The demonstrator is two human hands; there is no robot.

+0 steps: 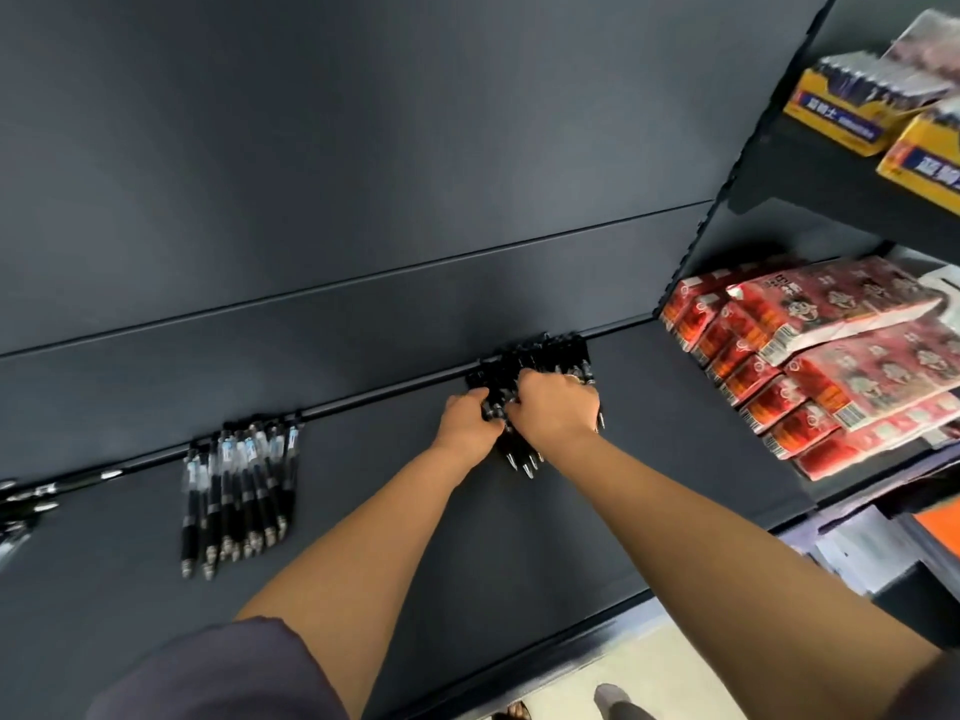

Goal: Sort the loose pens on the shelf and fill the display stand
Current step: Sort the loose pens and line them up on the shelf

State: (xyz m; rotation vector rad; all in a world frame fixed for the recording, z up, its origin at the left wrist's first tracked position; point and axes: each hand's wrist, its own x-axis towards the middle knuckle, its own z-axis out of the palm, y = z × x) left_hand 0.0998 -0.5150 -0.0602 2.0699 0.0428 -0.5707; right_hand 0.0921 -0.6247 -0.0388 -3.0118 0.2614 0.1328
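A bunch of black pens (540, 361) lies against the back of the dark shelf (467, 537), tips pointing toward me. My left hand (467, 423) and my right hand (558, 407) both grip this bunch from above, fingers curled round the barrels. Silver tips stick out below my hands. To the left lies a second row of black pens with clear tops (239, 491), side by side. More pens (31, 501) lie at the far left edge, blurred. No display stand is in view.
The dark back panel (363, 174) rises behind the shelf. On the neighbouring shelves to the right are stacked red packets (810, 356) and, above, yellow boxes (852, 106). The floor and a shoe (613, 701) show at the bottom.
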